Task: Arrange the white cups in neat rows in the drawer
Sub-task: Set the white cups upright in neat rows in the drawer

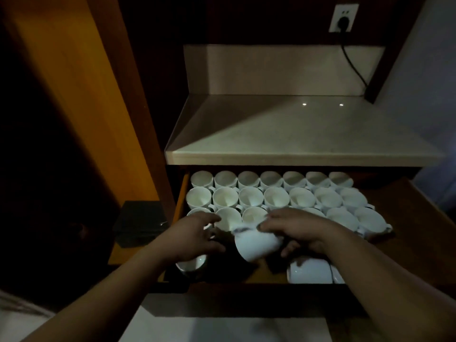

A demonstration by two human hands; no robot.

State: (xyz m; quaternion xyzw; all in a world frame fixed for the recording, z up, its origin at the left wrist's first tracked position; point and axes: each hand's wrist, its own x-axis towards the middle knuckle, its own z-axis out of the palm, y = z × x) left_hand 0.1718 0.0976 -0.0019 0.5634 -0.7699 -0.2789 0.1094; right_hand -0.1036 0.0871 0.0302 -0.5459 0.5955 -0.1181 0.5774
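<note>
Right hand (299, 232) grips a tipped white cup (256, 244); left hand (191, 236) is spread just beside it.

Beyond both hands, upright cups (250, 197) fill three rows at the drawer (181, 193) back; near the left hand one cup (191, 264) stands, near the right another (309, 270) lies sideways. Bench (296, 134) above.

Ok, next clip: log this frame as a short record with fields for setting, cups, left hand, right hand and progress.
setting: open drawer under a pale counter, dim light
rows: three rows of upright cups at the back of the drawer
loose cups: one upright near left, some lying near right
left hand: open, over the front-left cups
right hand: holding a tilted cup
progress: front of the drawer not yet in rows
</note>
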